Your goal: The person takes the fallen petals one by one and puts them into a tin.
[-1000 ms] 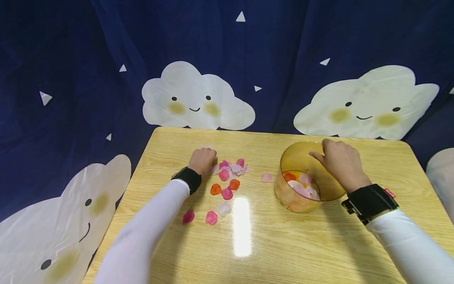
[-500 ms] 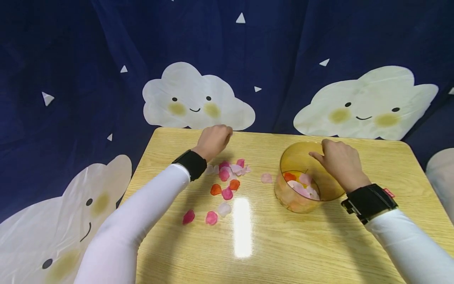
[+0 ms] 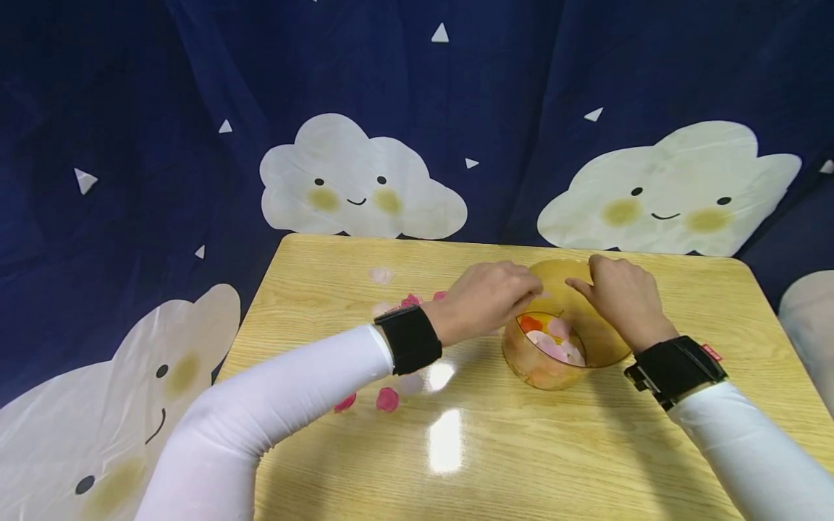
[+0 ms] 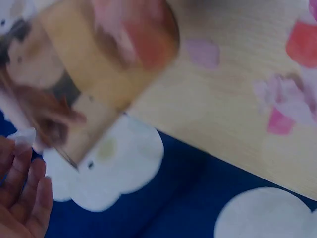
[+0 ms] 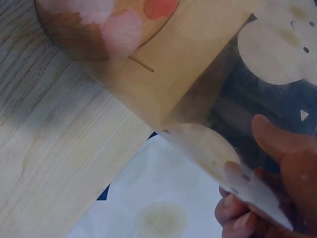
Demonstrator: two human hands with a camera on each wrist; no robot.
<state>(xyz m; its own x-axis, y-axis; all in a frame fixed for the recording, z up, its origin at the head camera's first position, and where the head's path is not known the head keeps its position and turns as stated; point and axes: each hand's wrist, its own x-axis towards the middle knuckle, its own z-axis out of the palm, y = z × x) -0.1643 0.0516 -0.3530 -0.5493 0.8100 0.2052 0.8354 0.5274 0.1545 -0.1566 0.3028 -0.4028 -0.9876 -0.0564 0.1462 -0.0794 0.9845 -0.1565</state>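
Observation:
An amber see-through round container (image 3: 544, 369) stands on the right half of the table, with pink, pale and orange petals (image 3: 550, 344) at its bottom. My right hand (image 3: 627, 297) grips its far right rim, fingers on the outside of the wall (image 5: 198, 163) and thumb on the inner side. My left hand (image 3: 489, 300) is at the container's left rim and pinches a pale petal (image 4: 22, 139) by the fingertips. In the left wrist view, the left hand (image 4: 22, 193) shows curled fingers beside the container wall.
Loose petals lie left of the container, partly hidden by my left arm: a pale one (image 3: 381, 276) toward the back, pink ones (image 3: 387, 399) nearer the front. A dark blue cloth with white clouds (image 3: 361, 181) hangs behind the wooden table (image 3: 508, 449).
My left hand has lifted from the back left petals and moved right to the container, carrying a pale petal. My right hand stays on the rim.

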